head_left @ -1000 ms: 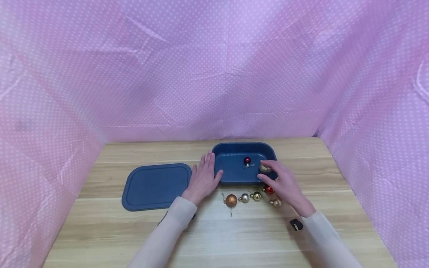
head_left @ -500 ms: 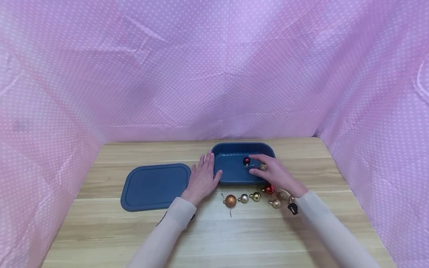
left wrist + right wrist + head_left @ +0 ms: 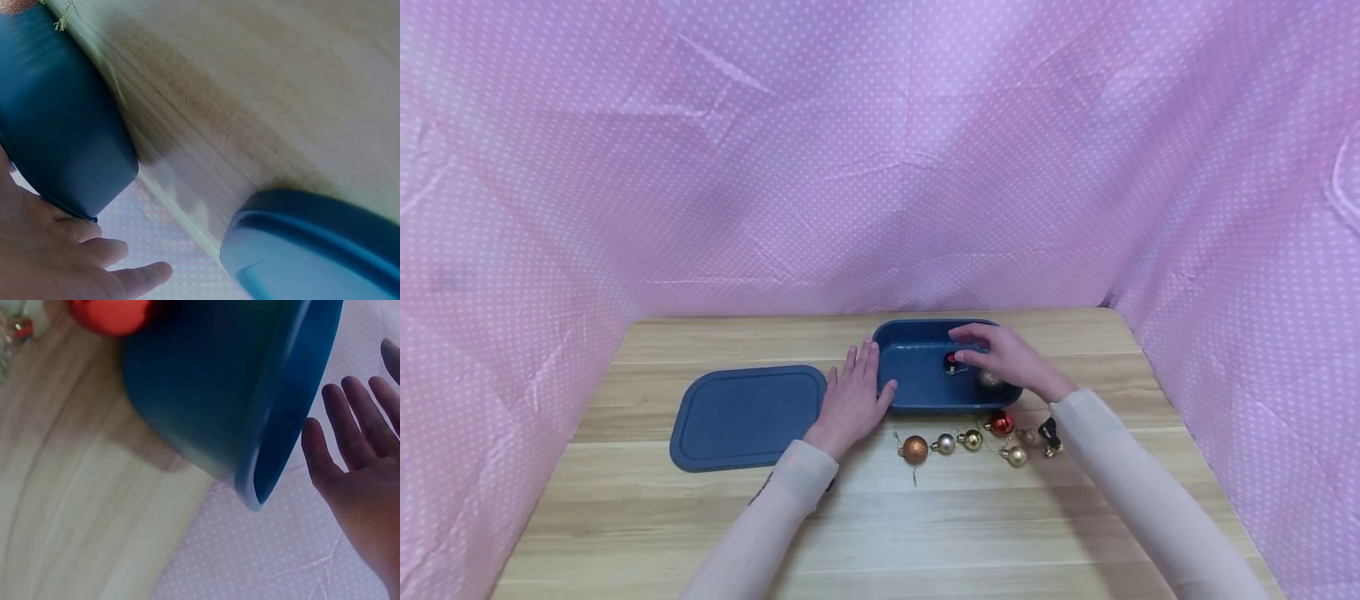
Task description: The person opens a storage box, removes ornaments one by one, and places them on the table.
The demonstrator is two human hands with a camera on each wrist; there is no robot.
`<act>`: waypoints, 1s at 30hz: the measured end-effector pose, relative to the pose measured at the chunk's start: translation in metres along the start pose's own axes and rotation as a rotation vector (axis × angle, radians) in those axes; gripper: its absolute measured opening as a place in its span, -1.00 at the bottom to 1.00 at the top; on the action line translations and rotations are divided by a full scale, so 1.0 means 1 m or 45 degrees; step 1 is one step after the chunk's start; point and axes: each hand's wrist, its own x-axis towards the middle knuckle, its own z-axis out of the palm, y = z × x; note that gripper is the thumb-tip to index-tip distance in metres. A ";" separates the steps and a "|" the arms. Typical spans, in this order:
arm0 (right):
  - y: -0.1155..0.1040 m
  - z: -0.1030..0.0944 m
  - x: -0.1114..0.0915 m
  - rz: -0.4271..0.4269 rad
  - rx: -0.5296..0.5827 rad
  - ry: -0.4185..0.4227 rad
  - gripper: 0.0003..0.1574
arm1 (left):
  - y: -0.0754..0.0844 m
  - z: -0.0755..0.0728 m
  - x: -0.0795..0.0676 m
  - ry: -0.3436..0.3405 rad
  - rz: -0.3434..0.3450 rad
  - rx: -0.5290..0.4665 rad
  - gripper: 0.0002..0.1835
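Observation:
My left hand (image 3: 850, 402) lies with straight fingers along the left rim of a blue box (image 3: 917, 398); the left wrist view shows those fingers (image 3: 103, 252) by the rim. Over the right part of the box is my right hand (image 3: 1006, 357), thumb and fingers spread, holding nothing. Just left of its thumb, a small dark red bauble (image 3: 951, 361) lies inside. A larger glittery gold bauble (image 3: 991, 381) sits in the front right of the box, below the hand. In the right wrist view, the fingers (image 3: 320, 453) are extended beside the rim.
Left of the box lies its flat blue lid (image 3: 748, 417). In front are an orange bauble (image 3: 914, 450), a silver bauble (image 3: 944, 443), a red bauble (image 3: 1002, 422) and several gold ones, including a shiny gold bauble (image 3: 972, 439). Pink dotted cloth (image 3: 895, 167) hangs behind the table.
My right hand has let go of the glittery gold bauble, which rests in the box, and has moved left and back above the box. The left hand has stayed in place.

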 end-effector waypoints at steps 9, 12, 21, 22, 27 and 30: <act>0.008 -0.007 0.010 0.024 -0.037 -0.036 -0.43 | 0.001 -0.001 0.000 0.000 -0.009 -0.005 -0.16; 0.013 -0.007 0.013 0.053 -0.026 -0.051 -0.45 | 0.001 0.000 0.000 0.000 -0.008 -0.014 -0.16; 0.025 -0.005 0.023 0.115 -0.018 -0.150 -0.49 | -0.001 0.002 0.001 0.009 0.000 -0.009 -0.16; 0.027 -0.004 0.024 0.115 -0.020 -0.154 -0.49 | -0.001 0.002 0.001 0.011 0.000 -0.007 -0.16; 0.033 -0.001 0.029 0.096 -0.015 -0.174 -0.53 | 0.001 0.002 0.000 0.008 -0.001 -0.012 -0.17; 0.036 0.000 0.031 0.091 -0.023 -0.189 -0.55 | 0.001 0.001 -0.001 0.006 0.000 -0.010 -0.17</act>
